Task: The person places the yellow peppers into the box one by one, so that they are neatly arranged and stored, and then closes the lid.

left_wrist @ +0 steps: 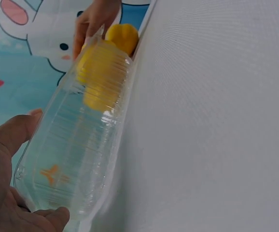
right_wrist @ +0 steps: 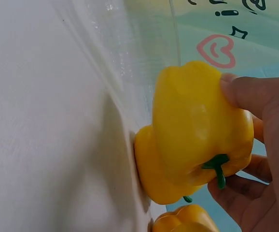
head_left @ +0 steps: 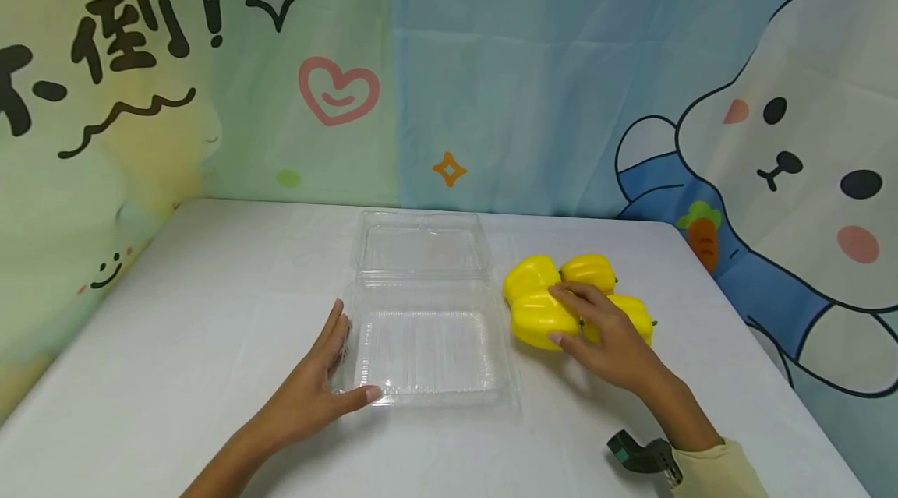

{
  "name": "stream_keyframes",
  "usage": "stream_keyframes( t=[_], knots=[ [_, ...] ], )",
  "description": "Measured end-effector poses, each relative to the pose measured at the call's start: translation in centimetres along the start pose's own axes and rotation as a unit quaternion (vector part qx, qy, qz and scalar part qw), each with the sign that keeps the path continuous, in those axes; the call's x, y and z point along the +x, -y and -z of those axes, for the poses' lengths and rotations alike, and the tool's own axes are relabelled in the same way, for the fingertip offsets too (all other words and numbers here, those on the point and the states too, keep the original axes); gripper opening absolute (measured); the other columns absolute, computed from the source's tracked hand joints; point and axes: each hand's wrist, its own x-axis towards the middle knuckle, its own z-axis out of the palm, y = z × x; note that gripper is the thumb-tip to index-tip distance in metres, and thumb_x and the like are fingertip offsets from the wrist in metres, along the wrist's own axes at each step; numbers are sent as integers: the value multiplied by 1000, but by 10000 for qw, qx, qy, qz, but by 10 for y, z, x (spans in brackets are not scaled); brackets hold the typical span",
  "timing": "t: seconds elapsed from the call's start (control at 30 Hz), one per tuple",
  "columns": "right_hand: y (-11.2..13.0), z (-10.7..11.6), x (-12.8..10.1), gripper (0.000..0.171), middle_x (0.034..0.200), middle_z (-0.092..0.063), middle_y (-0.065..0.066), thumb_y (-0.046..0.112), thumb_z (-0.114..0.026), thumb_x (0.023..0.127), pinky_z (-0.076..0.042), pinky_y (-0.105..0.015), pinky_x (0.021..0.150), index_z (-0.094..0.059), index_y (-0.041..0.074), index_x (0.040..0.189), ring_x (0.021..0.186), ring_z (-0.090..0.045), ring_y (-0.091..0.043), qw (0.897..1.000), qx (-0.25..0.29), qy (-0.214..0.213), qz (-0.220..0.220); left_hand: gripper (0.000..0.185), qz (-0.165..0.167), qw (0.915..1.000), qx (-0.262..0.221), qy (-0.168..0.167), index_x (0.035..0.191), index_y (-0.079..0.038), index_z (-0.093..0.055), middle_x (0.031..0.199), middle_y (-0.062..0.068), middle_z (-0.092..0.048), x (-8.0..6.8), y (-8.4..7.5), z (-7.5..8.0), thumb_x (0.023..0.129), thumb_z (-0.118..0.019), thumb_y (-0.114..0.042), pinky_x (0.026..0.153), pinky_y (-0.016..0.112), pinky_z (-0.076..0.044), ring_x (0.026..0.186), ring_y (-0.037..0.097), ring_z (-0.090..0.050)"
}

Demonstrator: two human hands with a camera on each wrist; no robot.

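Note:
My right hand point(head_left: 606, 334) grips a yellow bell pepper point(head_left: 542, 319) with a green stem, thumb on one side and fingers on the other. In the right wrist view that pepper point(right_wrist: 202, 121) appears raised, in front of another yellow pepper point(right_wrist: 151, 169). Further yellow peppers point(head_left: 589, 270) sit close around it, partly hidden by the hand. A clear plastic clamshell box point(head_left: 431, 393) lies to the left, its lid point(head_left: 424, 245) folded back. Against its left side rests my left hand point(head_left: 309, 397), fingers extended along the wall and thumb on the front rim.
A white cloth covers the table point(head_left: 210, 311). A printed curtain point(head_left: 505, 77) hangs behind the back edge. Near the right sleeve point(head_left: 719, 471) a dark wrist device point(head_left: 641, 453) sticks out just above the cloth.

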Motion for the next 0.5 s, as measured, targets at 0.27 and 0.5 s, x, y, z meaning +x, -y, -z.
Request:
stream_keyframes(
  t=[0.27,0.5],
  knots=[
    [3,1,0,64,140,-46,-11,16,-80,82,-43,-54,99,-53,8,140,125,-46,-30,9997,-41,-220,-99,116,30,10000,2,3,153,3,-3,162,3,10,0,-1,-1,78,-82,-37,110,35,-24,145,24,-11],
    [8,5,1,65,139,-46,-9,17,-80,82,-42,-33,104,-54,11,140,124,-47,-28,9990,-118,-416,-93,117,23,10000,2,2,154,-1,-1,162,3,10,-1,-1,-1,78,-82,-39,110,35,-24,145,23,-10]
  ],
)
